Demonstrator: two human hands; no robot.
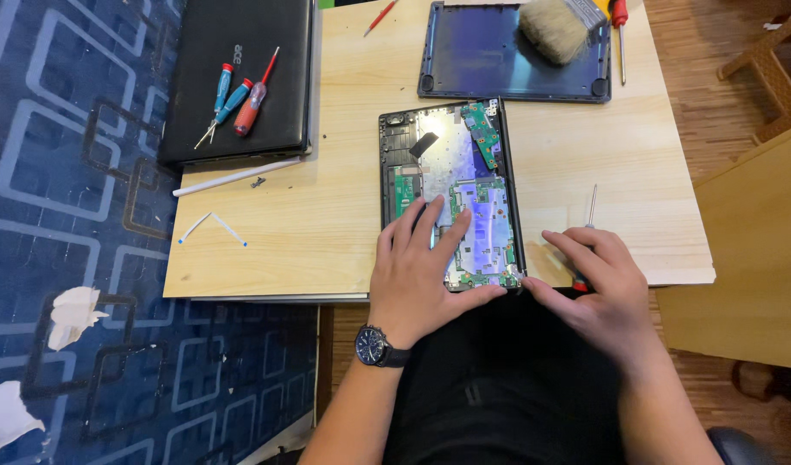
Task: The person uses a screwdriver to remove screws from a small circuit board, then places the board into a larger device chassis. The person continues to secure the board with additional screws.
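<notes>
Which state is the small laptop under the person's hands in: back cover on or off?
Off. The small laptop shows bare green circuit boards, and its dark cover panel lies apart, further up the table.

Wood, plastic, metal, carpet.
Pale matt wood-grain table [327, 215]; opened laptop [451, 194] with glossy green circuit boards and shiny foil under left hand [417, 275]; matt dark plastic cover [490, 56]; soft bristle brush [555, 27]; closed black laptop [241, 77], matt plastic lid; screwdrivers [236, 99] with glossy plastic handles, metal shafts; metal-shaft screwdriver [590, 211] under right hand [598, 288]; rough blue patterned carpet [68, 172]; shiny metal wristwatch [374, 346].
</notes>
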